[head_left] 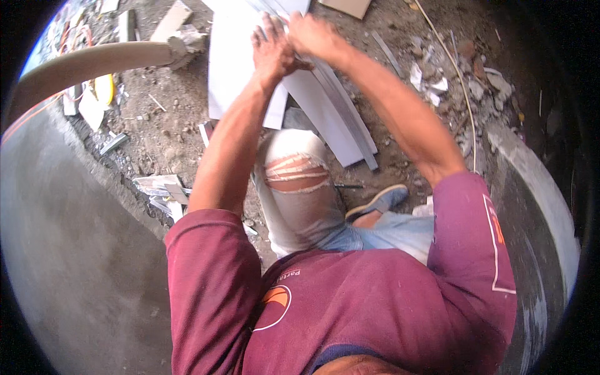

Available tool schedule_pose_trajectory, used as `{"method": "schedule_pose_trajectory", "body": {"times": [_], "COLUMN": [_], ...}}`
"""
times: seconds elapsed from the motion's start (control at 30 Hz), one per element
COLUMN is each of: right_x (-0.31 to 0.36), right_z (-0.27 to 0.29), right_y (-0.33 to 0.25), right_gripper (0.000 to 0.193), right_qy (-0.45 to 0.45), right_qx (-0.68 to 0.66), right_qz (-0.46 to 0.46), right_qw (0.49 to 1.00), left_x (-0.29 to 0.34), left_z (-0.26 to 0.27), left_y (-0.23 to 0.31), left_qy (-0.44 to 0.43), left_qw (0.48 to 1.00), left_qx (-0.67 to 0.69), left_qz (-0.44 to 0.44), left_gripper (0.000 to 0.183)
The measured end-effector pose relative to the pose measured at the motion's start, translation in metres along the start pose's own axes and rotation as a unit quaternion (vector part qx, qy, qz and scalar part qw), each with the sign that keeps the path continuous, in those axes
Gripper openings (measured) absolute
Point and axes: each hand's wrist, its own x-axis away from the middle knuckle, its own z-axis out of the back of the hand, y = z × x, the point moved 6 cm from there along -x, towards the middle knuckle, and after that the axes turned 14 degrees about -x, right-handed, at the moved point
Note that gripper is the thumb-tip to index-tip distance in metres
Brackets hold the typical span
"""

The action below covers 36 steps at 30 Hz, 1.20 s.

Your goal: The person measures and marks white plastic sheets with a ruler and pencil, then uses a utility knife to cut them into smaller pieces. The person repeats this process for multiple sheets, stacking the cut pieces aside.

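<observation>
My left hand (273, 55) lies at the top middle with its fingers stretched and spread over white boards. Close beside it, my right hand (312, 36) is curled and slightly blurred; what its fingers hold, if anything, is hidden. A long grey metal strip (342, 111) runs from under my hands down toward my bent knee. It lies along a narrow white board (329, 128). A wider white board (231, 72) lies left of it, partly covered by my left forearm.
Bare dirt (178, 122) surrounds the boards. A thick curved pole (106, 59) juts in from the left. Scraps and rubble (487, 87) lie at the right, with a thin cable (459, 72) across them. Grey low walls (69, 219) flank me. Offcuts (164, 190) lie left of my knee.
</observation>
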Motion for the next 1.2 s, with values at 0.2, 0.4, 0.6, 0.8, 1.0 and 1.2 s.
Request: {"method": "schedule_pose_trajectory", "body": {"times": [0.2,0.4,0.6,0.8,1.0,1.2], "right_x": [0.235,0.364,0.404,0.235,0.127,0.102], "right_z": [-0.057,-0.094,-0.084,-0.056,-0.042,-0.040], "right_y": [0.078,0.108,0.121,0.080,0.062,0.053], "right_gripper": [0.036,0.036,0.037,0.040,0.046,0.048], "right_qy": [-0.037,-0.077,-0.062,0.037,0.079,0.074], "right_qx": [-0.107,-0.102,-0.100,-0.182,-0.155,-0.134], "right_qz": [-0.148,-0.265,-0.318,-0.234,-0.138,-0.114], "right_qw": [0.983,0.956,0.941,0.954,0.975,0.982], "left_x": [0.007,0.007,0.008,0.004,0.005,0.006], "left_z": [0.019,0.022,0.028,0.011,0.011,0.015], "left_y": [0.012,0.015,0.011,0.011,0.009,0.009], "left_qy": [-0.087,-0.088,-0.046,0.025,0.054,0.037], "left_qw": [0.996,0.996,0.999,0.999,0.996,0.999], "left_qx": [0.031,0.030,0.016,0.001,0.012,-0.003], "left_qz": [0.004,-0.004,-0.011,-0.045,-0.063,-0.036], "left_gripper": [0.154,0.155,0.154,0.154,0.152,0.155]}}
